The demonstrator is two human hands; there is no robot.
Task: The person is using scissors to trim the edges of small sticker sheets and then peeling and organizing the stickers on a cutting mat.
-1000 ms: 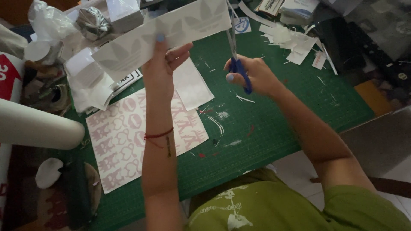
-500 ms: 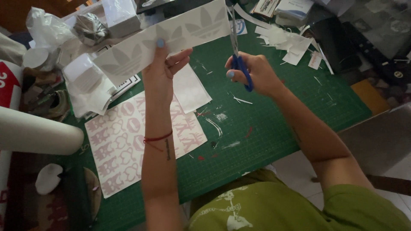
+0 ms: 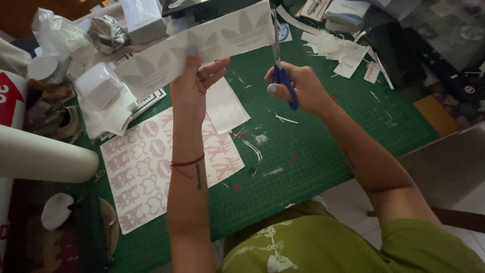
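Note:
My left hand [image 3: 194,81] pinches a long white strip of sticker film [image 3: 202,43] with pale leaf-shaped figures, holding it up over the green cutting mat [image 3: 323,146]. My right hand [image 3: 303,88] grips blue-handled scissors [image 3: 280,65], whose blades point up and meet the strip's right end. A red thread bracelet circles my left wrist.
A pink sticker sheet [image 3: 151,167] with cut-out figures lies on the mat under my left forearm, with a blank white sheet [image 3: 227,108] beside it. Paper offcuts [image 3: 338,50] litter the far right. A thick white roll [image 3: 45,159] lies at the left; boxes and bags crowd the far left.
The strip and both hands have held almost the same place; the scissors have edged slightly along the strip's right end.

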